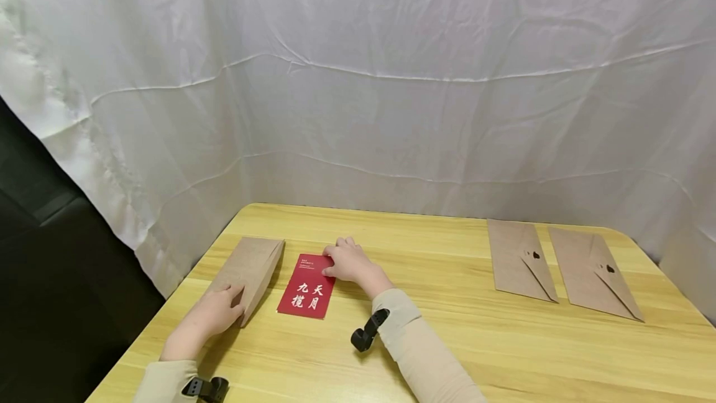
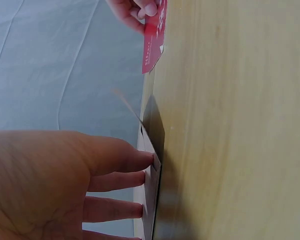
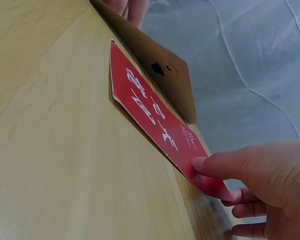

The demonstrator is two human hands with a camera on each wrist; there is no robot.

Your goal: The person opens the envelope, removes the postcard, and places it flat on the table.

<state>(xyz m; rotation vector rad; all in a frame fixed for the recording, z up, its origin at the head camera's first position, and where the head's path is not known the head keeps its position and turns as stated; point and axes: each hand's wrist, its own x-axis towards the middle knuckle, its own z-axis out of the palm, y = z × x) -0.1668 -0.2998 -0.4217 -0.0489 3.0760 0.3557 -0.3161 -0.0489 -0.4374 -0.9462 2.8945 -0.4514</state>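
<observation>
A beige sleeve (image 1: 425,347) leads to the right grip (image 1: 351,263), thumb and fingers pinching the red card (image 1: 296,291), which extends leftward from that grip. Left of the card, the left grip (image 1: 220,310) holds a brown envelope (image 1: 252,263) by its raised edge. Two flat envelopes (image 1: 517,254) lie on the tabletop (image 1: 425,254) well right of both grips; a white curtain (image 1: 358,123) hangs beyond.

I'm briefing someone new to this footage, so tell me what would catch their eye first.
The red card, printed in white, stands out first, its far right corner pinched by the right hand. To its left, the left hand holds a brown envelope. Two more brown envelopes lie toward the right end of the table.
</observation>
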